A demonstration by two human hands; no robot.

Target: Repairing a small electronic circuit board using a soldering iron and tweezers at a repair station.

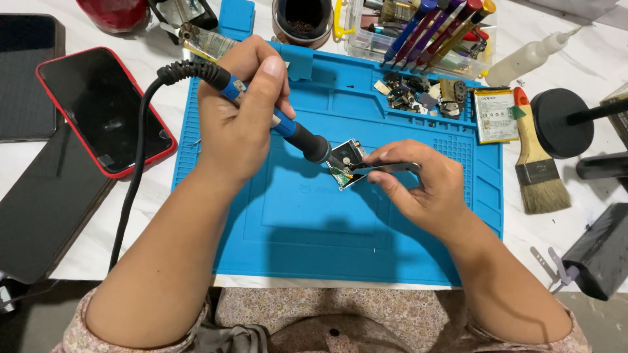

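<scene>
A white table [575,59] carries everything. A blue work mat [294,229] lies across its middle, reaching to the near edge. To the left of the mat a phone with a red case [104,108] lies face up, partly over a dark flat panel [46,202]; another dark phone [26,72] lies at the far left. Behind the mat stand a red object [114,13], a dark round pot [302,19] and a clear plastic box of screwdrivers [425,36]. To the right lie a white squeeze bottle [530,55], a paintbrush with an orange handle [538,163], a black round stand [556,121] and a black block [602,252].
</scene>
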